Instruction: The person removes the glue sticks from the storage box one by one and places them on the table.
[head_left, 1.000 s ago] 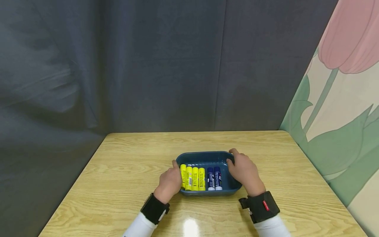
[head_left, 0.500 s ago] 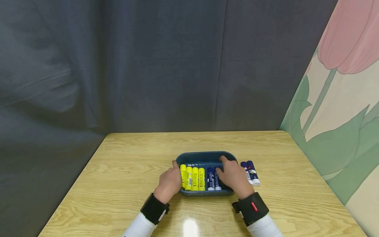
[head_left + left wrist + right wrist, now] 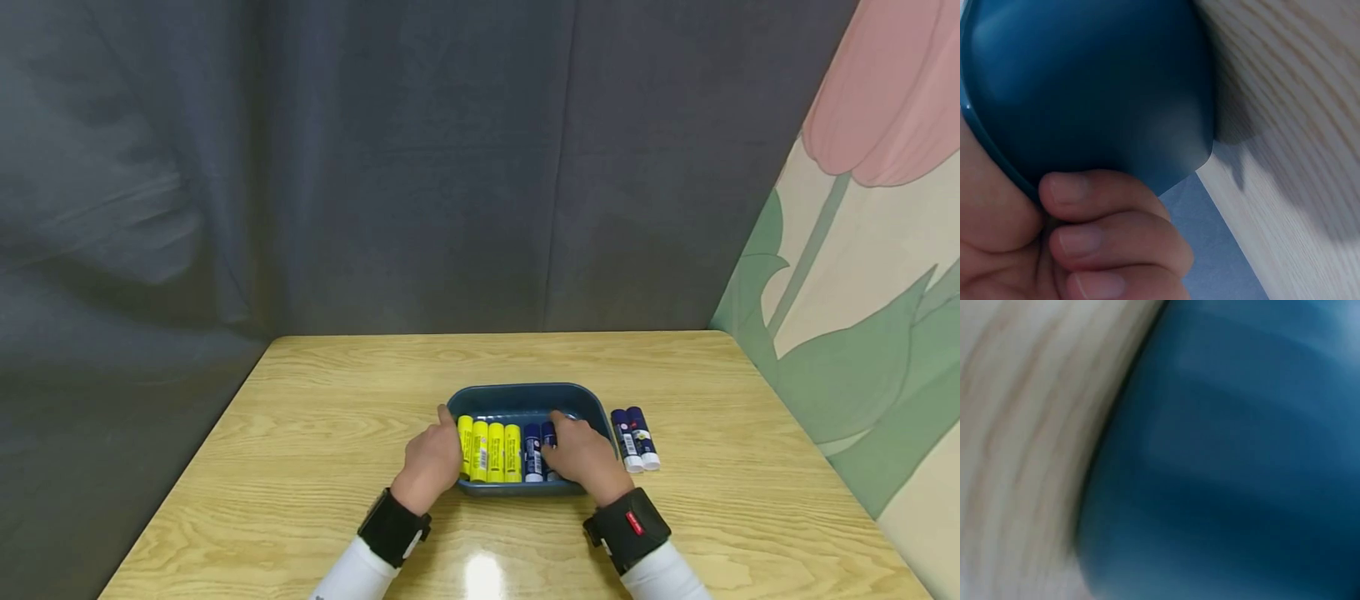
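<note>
Within a dark blue tray [image 3: 517,392] on the table lie several yellow glue sticks [image 3: 496,454] in a row. Beside them are two dark blue glue sticks with white ends, the left one [image 3: 532,450] plainly seen. My left hand [image 3: 432,458] grips the tray's left end; in the left wrist view its curled fingers [image 3: 1116,244] press the tray's outer wall [image 3: 1104,94]. My right hand [image 3: 588,457] reaches over the right rim, thumb and fingers around the right blue glue stick [image 3: 549,433], partly hiding it. The right wrist view, blurred, holds only the tray wall [image 3: 1229,456] and wood.
Two more blue glue sticks [image 3: 636,439] lie side by side on the wooden table [image 3: 360,392], just right of the tray. A dark curtain [image 3: 420,167] hangs behind the table. A wall with a painted flower [image 3: 862,333] stands on the right.
My right hand has moved from the tray's right end leftward and down onto the right blue glue stick, uncovering the two sticks on the table. The left hand and tray have stayed practically still.
</note>
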### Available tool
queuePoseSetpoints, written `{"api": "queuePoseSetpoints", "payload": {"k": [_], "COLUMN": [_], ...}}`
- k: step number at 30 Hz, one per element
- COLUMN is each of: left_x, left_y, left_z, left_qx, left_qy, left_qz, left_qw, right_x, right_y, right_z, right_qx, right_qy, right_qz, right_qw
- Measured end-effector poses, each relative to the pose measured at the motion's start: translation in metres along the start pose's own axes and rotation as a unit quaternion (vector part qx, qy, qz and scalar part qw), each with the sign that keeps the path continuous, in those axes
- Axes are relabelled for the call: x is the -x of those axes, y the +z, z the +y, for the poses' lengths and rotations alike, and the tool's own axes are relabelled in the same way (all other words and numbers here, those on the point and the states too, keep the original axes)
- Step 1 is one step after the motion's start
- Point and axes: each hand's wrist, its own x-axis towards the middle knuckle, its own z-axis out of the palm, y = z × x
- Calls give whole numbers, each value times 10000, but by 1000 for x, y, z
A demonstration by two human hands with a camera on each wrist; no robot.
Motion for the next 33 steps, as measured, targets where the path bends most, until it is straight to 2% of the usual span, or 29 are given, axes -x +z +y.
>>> {"api": "queuePoseSetpoints", "payload": {"k": [18,33], "left_x": [1,-1], "left_y": [0,0], "left_z": [-3,-4], "left_qx": [29,50], "left_qy": [-70,-109], "left_qz": [-20,-61], "left_qw": [10000,9999], "right_x": [-2,-2], "right_y": [4,4], "right_z": [-3,-1], "right_qx": [123,9], "right_qy": [-318,-272], "right_qz": [106,14], "right_qw": [9994,9996]}}
